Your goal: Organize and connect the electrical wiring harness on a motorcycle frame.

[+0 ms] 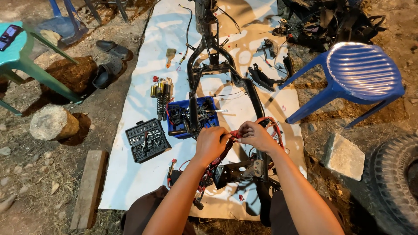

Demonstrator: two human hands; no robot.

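Spread over the dirt: a white sheet, carrying nearly everything. Down its middle, from far edge to near edge, a stripped black motorcycle frame. Off the sheet's right edge, a blue plastic chair tipped on its side; past the near right corner, a black tyre. Beyond the left edge, a green stool and a pair of dark sandals. Just left of the frame at mid-sheet, a blue parts tray; beside that, two chrome shock absorbers, and nearer the left edge an open black socket set. Over the frame's near end, left hand and right hand almost touching, fingers of both pinching a red and black wiring harness, looped against the frame toward the sheet's near right corner.
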